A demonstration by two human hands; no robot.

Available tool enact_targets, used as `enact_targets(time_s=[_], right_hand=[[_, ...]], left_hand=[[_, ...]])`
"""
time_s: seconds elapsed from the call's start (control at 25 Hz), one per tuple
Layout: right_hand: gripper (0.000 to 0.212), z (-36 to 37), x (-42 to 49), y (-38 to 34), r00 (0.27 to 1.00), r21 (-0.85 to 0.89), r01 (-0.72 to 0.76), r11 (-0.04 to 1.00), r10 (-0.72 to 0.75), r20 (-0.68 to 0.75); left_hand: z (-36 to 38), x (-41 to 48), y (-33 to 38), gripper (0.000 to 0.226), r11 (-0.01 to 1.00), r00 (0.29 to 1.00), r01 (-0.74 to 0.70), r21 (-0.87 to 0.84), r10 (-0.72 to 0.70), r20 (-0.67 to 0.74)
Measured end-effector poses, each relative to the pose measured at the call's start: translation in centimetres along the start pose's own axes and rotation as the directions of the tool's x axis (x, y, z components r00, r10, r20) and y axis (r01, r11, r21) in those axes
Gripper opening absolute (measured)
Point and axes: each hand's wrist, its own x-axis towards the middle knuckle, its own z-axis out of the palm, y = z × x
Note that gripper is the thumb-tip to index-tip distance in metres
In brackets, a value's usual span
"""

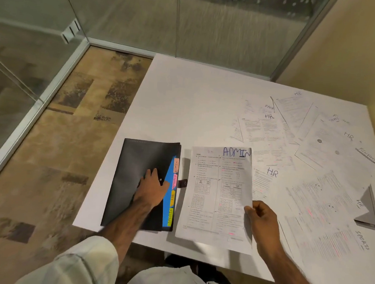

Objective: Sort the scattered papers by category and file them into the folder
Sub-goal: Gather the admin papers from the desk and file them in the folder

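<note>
Nearest of all, a pale sleeve (91, 261) covers the left arm, which reaches out over the near edge of the bench (185, 97).

One printed sheet headed ADMIN (217, 194) is the paper in hand. It hangs just right of the folder (132, 171), lifted a little off the bench to judge by the shadow below it. The right hand (262, 219) pinches its right edge low down, thumb on top and fingers curled beneath.

Left of it lies the black folder, near the bench's left side, its cover lying almost flat. The left hand (152, 189) rests on that cover, fingers spread flat towards its right edge. Whether the thumb is hooked under the edge cannot be made out. Past the edge shows a blue divider (167, 206) with coloured tabs, ADMIN (176, 165) farthest, SPORTS (170, 217) nearest. A snap strap (183, 183) hangs loose at the right.

The step looks like filing this first sheet. Next, the left hand likely has to lift the cover and part the dividers at the ADMIN tab, so the right hand can slide the sheet in square.

Farther right, scattered papers (313, 149) marked HR, SPORTS and FINANCE overlap unsorted across the bench, so most of the task remains.
</note>
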Motion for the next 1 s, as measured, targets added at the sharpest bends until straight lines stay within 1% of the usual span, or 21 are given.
enact_targets(time_s=[0.08, 0.16, 0.24, 0.44, 0.64, 0.8, 0.88, 1.0], right_hand=[[0.014, 1.9, -0.1, -0.2, 0.999, 0.041, 0.008, 0.999, -0.006, -0.040], [0.015, 3.6, -0.3, -0.7, 0.997, 0.070, 0.033, 0.997, -0.029, -0.067], [0.014, 5.4, -0.4, -1.2, 0.997, 0.074, 0.050, 0.996, -0.046, -0.059], [0.012, 9.4, -0.6, -2.3, 0.998, 0.030, 0.066, 0.997, -0.066, 0.017], [0.017, 12.7, -0.5, -2.6, 0.990, -0.082, 0.100, 0.992, -0.091, 0.109], [0.020, 15.0, -0.2, -3.4, 0.982, -0.146, 0.134, 0.980, -0.112, 0.151], [0.021, 16.3, -0.2, -4.0, 0.972, -0.164, 0.162, 0.973, -0.128, 0.198], [0.020, 18.6, -0.2, -5.1, 0.941, -0.185, 0.194, 0.963, -0.130, 0.311]], left_hand=[[-1.3, -0.6, -0.4, 0.053, 0.997, 0.999, -0.034, -0.070, 0.033, -0.010], [-2.4, -1.4, -0.5, 0.049, 0.996, 0.998, -0.051, -0.069, 0.049, -0.024], [-3.3, -2.2, -0.3, 0.052, 0.996, 0.998, -0.059, -0.062, 0.057, -0.038], [-4.8, -3.8, 0.5, 0.059, 0.997, 0.994, -0.079, -0.011, 0.078, -0.080], [-5.7, -4.3, 0.9, 0.064, 0.998, 0.996, -0.061, 0.013, 0.062, -0.062], [-6.3, -4.6, 1.6, 0.064, 0.998, 0.998, -0.045, 0.042, 0.047, -0.047], [-6.3, -4.6, 1.7, 0.065, 0.997, 0.997, -0.047, 0.055, 0.050, -0.056], [-6.2, -4.4, 1.6, 0.068, 0.995, 0.996, -0.045, 0.092, 0.051, -0.069]])
